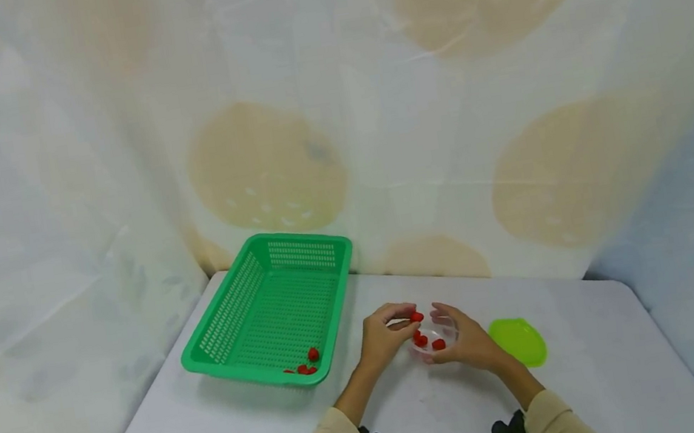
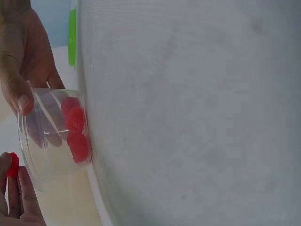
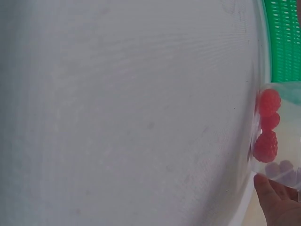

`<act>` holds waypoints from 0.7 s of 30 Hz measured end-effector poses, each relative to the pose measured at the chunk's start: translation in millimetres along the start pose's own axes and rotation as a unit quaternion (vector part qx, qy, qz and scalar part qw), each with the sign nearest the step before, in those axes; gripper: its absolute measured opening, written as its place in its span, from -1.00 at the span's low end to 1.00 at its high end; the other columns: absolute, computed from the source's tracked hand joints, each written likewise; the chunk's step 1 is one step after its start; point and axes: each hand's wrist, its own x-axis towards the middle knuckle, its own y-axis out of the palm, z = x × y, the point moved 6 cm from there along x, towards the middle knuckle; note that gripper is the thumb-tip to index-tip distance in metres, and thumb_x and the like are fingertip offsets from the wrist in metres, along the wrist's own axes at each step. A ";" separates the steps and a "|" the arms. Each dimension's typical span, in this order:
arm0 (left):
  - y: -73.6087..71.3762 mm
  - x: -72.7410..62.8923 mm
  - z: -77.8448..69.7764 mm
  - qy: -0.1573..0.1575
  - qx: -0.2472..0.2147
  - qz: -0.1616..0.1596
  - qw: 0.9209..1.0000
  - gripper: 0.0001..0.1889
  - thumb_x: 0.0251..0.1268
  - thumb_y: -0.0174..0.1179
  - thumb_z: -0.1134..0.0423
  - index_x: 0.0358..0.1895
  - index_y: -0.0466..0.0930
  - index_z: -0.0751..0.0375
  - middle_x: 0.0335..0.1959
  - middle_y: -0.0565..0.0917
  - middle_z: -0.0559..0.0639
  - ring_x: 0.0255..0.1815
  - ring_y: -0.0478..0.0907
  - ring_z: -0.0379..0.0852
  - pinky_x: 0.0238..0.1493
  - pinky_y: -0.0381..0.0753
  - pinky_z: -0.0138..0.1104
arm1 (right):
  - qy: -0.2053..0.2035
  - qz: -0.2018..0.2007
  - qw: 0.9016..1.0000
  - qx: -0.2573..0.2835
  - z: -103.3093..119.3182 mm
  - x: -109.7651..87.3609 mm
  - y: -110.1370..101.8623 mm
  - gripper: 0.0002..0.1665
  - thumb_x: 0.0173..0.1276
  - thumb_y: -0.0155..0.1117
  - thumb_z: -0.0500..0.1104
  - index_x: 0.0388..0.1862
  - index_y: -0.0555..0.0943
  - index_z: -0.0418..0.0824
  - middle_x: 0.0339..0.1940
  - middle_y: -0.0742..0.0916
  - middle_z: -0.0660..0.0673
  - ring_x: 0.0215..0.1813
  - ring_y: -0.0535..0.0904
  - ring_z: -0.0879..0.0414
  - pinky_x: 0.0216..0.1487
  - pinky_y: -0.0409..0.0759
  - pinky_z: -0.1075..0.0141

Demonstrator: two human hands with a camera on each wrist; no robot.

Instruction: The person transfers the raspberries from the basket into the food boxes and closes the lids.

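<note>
My left hand (image 1: 380, 337) pinches a red raspberry (image 2: 13, 165) between thumb and fingers, at the rim of a clear plastic tub (image 2: 52, 165). The tub stands on the white table. My right hand (image 1: 471, 341) grips the tub's side, fingers and thumb curled round its wall. Through the clear wall, several bumpy red raspberries (image 3: 265, 147) show on the tub's floor. In the head view, the fingers partly hide the tub.
A green slotted basket (image 1: 333, 338) stands to the left, with several red raspberries (image 1: 314, 354) in its near right corner. A lime-green lid (image 1: 522, 341) lies right of my right hand. Patterned cloth (image 1: 374, 130) hangs behind the table.
</note>
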 end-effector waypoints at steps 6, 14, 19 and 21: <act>1.7 -4.2 -27.5 0.056 0.016 0.020 0.998 -0.79 0.06 0.32 0.64 -0.17 0.67 0.55 -0.20 0.65 0.37 -0.15 0.65 0.28 -0.09 0.61 0.12 | -0.009 0.001 1.000 0.000 0.0 -0.6 1.1 0.28 -0.21 0.70 0.10 0.51 0.24 -0.04 0.34 0.52 -0.08 0.39 0.36 -0.11 0.21 0.45 -0.17; 4.1 -0.4 -29.6 0.079 0.053 0.032 0.995 -0.77 0.02 0.33 0.66 -0.20 0.67 0.52 -0.24 0.65 0.33 -0.19 0.67 0.23 -0.13 0.66 0.03 | -0.015 -0.002 1.000 -0.004 0.4 1.7 -1.3 0.27 -0.20 0.70 0.09 0.50 0.24 -0.05 0.34 0.52 -0.10 0.39 0.36 -0.12 0.21 0.45 -0.18; 6.5 1.7 -26.9 0.089 0.052 0.049 0.993 -0.77 0.01 0.35 0.66 -0.20 0.67 0.52 -0.25 0.64 0.32 -0.23 0.69 0.21 -0.15 0.68 0.00 | -0.017 0.003 1.000 -0.005 0.8 1.9 -1.9 0.27 -0.20 0.70 0.09 0.50 0.24 -0.06 0.34 0.51 -0.12 0.39 0.36 -0.14 0.20 0.46 -0.17; 7.1 2.1 -25.5 0.091 0.045 0.053 0.993 -0.78 0.01 0.35 0.65 -0.22 0.67 0.51 -0.26 0.64 0.31 -0.24 0.69 0.21 -0.18 0.69 -0.02 | -0.019 0.006 1.000 -0.004 0.6 2.1 -1.9 0.28 -0.20 0.70 0.10 0.50 0.23 -0.06 0.34 0.51 -0.12 0.39 0.36 -0.13 0.21 0.46 -0.17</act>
